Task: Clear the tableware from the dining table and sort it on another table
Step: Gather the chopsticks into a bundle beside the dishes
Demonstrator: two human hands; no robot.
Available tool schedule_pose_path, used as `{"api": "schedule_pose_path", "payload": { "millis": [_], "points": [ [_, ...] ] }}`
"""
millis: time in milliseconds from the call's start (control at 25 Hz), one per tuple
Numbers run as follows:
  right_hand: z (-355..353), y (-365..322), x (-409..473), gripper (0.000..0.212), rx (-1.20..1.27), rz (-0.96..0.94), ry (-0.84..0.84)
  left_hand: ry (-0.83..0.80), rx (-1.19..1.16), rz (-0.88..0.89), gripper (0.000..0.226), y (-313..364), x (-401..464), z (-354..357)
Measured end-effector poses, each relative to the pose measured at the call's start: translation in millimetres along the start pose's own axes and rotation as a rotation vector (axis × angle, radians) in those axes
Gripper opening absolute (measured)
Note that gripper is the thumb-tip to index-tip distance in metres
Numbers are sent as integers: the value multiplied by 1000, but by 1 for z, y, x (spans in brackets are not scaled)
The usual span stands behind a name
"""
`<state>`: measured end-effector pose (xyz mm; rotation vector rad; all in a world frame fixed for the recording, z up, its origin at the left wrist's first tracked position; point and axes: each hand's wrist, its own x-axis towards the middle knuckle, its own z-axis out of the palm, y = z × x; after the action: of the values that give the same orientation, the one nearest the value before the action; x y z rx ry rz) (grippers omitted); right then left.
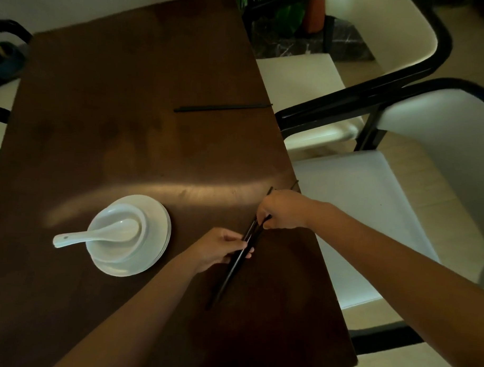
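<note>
Black chopsticks (236, 261), a bundle of several, held over the near right part of the dining table (123, 102); lower tips point toward the near edge, upper ends run up under the right hand. Exact count not readable in the dim light

Left hand (219, 248): fingers curled round the middle of the bundle, thumb on top, gripping it. Right hand (282, 209): fingers pinched on the upper part of the same sticks, close to the table's right edge; a thin stick end shows just beyond the knuckles

Step in hand, as judged: gathering and squaring up the chopsticks into one bunch before carrying them off. Clearing is part done, sorting not begun; the other table is not in view

One more pair of chopsticks (223, 108) lies flat further up the table near the right edge, well apart from both hands, untouched. Next move likely calls for one hand to take the whole bundle so the other can reach for that pair, keeping the sticks parallel so none slips out

Containers: a stack of white plates (153, 251) sits at the near left of the table. On it a white bowl (115, 250), possibly more than one nested, cannot tell. Inside the bowl rests a white spoon (96, 234), its scoop in the bowl, its handle out over the rim to the left. No food seen in any of them

Outward: white chairs with black frames (371, 204) along the right side, green plants at the far end
</note>
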<state>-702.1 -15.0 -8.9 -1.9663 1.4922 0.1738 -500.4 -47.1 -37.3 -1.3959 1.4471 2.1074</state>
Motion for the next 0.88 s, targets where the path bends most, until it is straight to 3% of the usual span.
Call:
{"api": "schedule_pose_path", "payload": {
  "millis": [280, 400, 480, 560, 680, 880],
  "points": [
    [-23, -11, 22, 13, -252, -107, 77, 99, -171, 93, 16, -7, -10, 16],
    [-19, -7, 26, 28, -275, -123, 401, 148, -397, 99, 16, -6, -12, 18],
    [-13, 3, 29, 42, -81, 3, 679, 175, -559, 96, 17, -6, -12, 13],
    [-13, 17, 34, 43, 158, 198, 843, 201, -675, 118, 18, -6, -13, 3],
    [-27, 47, 56, 41, 289, 391, 826, 263, -759, 160, 18, 5, -9, -15],
    [-75, 88, 124, 52, 13, 397, 755, 305, -853, 261, 19, 39, 15, -40]
  ]
}}
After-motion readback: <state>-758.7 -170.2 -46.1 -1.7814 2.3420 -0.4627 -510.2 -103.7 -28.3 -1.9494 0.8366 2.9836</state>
